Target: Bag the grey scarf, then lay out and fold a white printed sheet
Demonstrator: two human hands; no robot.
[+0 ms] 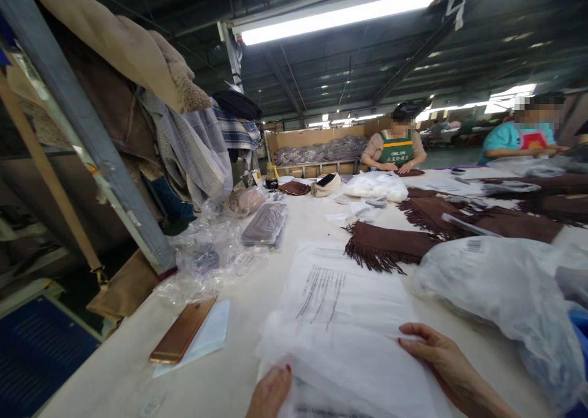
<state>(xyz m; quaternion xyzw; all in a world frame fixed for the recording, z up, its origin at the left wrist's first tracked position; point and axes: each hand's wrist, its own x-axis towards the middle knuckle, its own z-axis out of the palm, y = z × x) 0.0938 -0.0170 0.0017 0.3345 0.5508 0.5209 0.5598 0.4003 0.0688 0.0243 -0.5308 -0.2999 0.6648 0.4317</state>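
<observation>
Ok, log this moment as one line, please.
left hand: flat on clear bag stack | right hand: flat on same stack | phone: left of stack | fringed brown scarf: beyond

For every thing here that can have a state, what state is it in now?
left hand: open, flat on the clear bags
right hand: open, fingers resting on the clear bags
clear bags: stacked flat, printed side up
phone: lying flat, screen down
fringed brown scarf: folded, unbagged
ceiling lamp: lit

I stand in a garment factory: long surface [275, 234] strewn with fringed scarves [386, 246], plastic bags [496, 283], aproned workers [395, 149].
</observation>
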